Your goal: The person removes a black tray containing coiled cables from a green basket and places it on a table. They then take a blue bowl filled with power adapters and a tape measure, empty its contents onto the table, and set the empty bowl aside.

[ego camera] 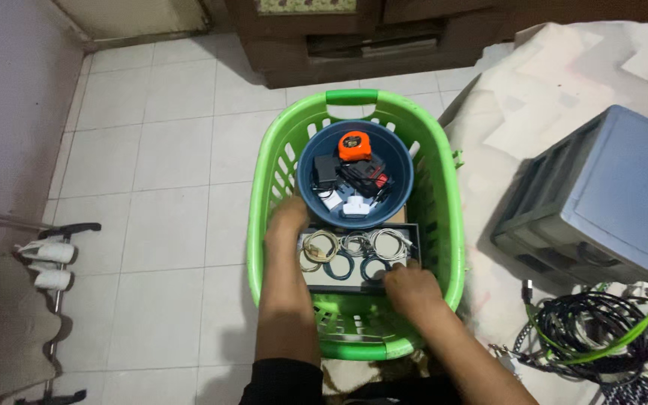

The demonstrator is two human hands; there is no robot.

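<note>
Green basket [444,225] walls hem both hands [288,221] [412,286] w/ tray [316,276], little room.

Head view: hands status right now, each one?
Left hand: on the left edge of the shallow tray of coiled cables inside the green basket; grip cannot be told.
Right hand: on the tray's near right corner; fingers hidden.

The green slatted plastic laundry basket [444,225] is crowded: a round blue plastic bowl [399,196] fills its far half. A shallow dark tray of coiled cables [412,234] fills the near half. Open white tiled floor [151,187] lies left.
</note>
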